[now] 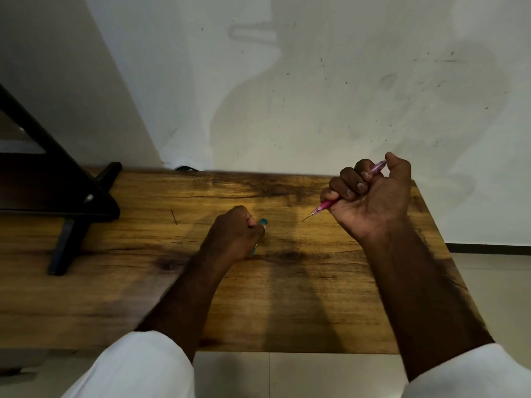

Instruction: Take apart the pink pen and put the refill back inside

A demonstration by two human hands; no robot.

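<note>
Right hand (370, 196) grips pink pen (324, 206); left hand (235, 234) fingers clamp teal pen (263, 222); black stand (97, 202) aside.

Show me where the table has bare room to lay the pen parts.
Bare wood: the near table between the two forearms, and the far edge between the black stand and the right hand holding the pink pen. Crowded: by the stand's feet, near a thin dark sliver, and around the left hand gripping a teal item.

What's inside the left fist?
The left hand grips a slim teal plastic stick; only its two ends show past the fingers. Its middle is covered, so whether it is a pen is unclear.
</note>
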